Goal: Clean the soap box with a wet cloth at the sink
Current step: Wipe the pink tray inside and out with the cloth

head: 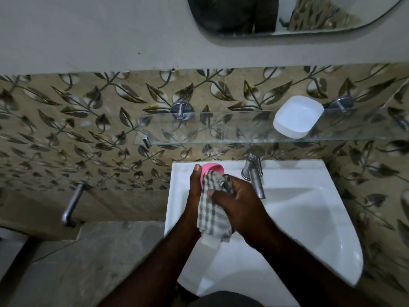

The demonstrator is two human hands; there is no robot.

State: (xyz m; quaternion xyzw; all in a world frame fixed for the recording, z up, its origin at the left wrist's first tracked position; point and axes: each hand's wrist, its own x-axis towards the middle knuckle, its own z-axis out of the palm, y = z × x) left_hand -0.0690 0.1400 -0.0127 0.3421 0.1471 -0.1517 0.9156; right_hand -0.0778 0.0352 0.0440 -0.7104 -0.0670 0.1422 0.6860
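Leaf-patterned tiles (88, 129) backed a white ceramic sink (298, 218), its basin open right of the hands. By its back-left rim the left hand (194, 189) gripped the pink plastic soap box (210, 170); the right hand (234, 202) clutched a grey-checked cloth (210, 213) against it, steel tap (254, 178) just right.

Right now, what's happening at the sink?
A person is wiping the pink soap box over the sink. The left hand holds the box, while the right hand grips the checked cloth and presses it against the box. A white dish sits on the glass shelf above, untouched. No water visibly runs from the tap.
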